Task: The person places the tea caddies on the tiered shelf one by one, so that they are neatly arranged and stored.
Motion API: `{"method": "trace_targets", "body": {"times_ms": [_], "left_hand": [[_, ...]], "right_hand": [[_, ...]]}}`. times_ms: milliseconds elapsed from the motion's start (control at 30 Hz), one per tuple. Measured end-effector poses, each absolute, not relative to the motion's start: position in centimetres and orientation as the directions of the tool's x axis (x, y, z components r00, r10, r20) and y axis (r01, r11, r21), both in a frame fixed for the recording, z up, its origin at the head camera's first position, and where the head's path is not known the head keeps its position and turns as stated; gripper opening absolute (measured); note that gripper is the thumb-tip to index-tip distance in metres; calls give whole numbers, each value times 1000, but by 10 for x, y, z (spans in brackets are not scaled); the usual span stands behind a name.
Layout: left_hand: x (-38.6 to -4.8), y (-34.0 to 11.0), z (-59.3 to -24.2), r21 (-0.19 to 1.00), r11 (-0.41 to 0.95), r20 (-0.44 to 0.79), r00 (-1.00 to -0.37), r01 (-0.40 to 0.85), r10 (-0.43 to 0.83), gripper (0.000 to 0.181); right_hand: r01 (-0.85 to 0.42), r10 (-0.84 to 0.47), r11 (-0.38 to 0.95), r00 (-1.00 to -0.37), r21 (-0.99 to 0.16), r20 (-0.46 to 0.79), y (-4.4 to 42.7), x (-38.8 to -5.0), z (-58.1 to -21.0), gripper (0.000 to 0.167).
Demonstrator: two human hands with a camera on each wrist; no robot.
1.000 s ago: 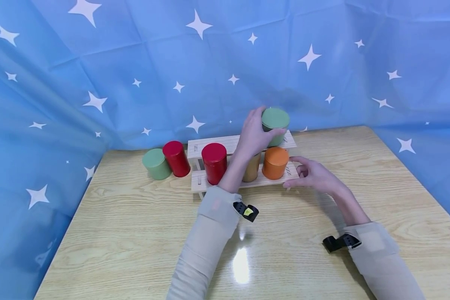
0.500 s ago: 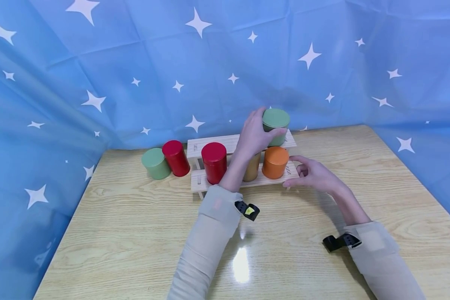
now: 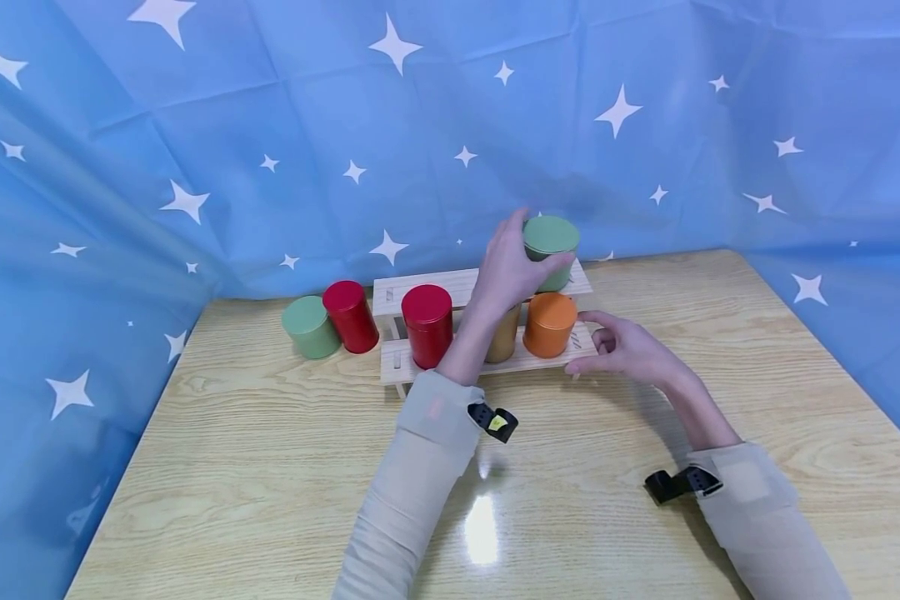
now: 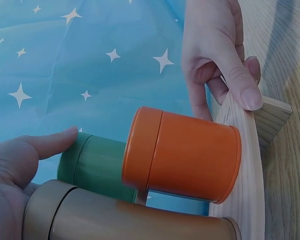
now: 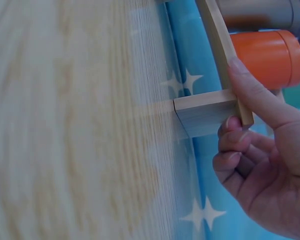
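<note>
A green tin [image 3: 551, 236] stands at the right end of the upper shelf of a two-step wooden rack [image 3: 420, 292]. My left hand [image 3: 510, 265] holds it from the left, thumb across the front and fingers behind, their tips partly hidden. At the rack's lower right end, my right hand [image 3: 628, 352] grips the shelf board [image 5: 217, 40] between thumb and curled fingers. On the lower shelf stand an orange tin [image 3: 551, 325], a brown tin [image 4: 140, 215] and a red tin [image 3: 428, 325]. My left forearm partly covers the brown one.
Left of the rack, another green tin [image 3: 311, 327] and a slimmer-looking red tin [image 3: 351, 317] stand on the wooden table [image 3: 270, 483]. A blue curtain with white stars [image 3: 307, 125] hangs right behind the rack.
The fingers of my left hand have risen slightly at the back of the green tin. My right hand keeps its place on the rack, and the tins stay where they were.
</note>
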State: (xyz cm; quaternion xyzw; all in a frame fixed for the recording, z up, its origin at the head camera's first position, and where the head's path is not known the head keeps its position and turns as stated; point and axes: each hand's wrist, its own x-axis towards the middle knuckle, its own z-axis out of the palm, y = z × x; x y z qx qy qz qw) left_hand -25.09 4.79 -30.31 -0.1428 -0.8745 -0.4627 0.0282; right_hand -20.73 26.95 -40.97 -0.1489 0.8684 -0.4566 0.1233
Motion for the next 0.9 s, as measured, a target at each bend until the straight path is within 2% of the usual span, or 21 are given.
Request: {"method": "trace_targets", "body": {"times_ms": [200,467,900], "left_hand": [[-251,45,-301,844,443,227,-950,302,215,82],[-247,36,-288,852,401,271,-939,336,210,72],[-229,7,-271,833,301,418,-885,464,206,44]], "right_hand": [[-146,-377,528,-923,-836,-77,268,-207,-408,87],[-150,-375,530,-924,-835,-73,268,-206,-408,87],[-152,-378,522,-923,-839,-68,269,-205,-407,86]]}}
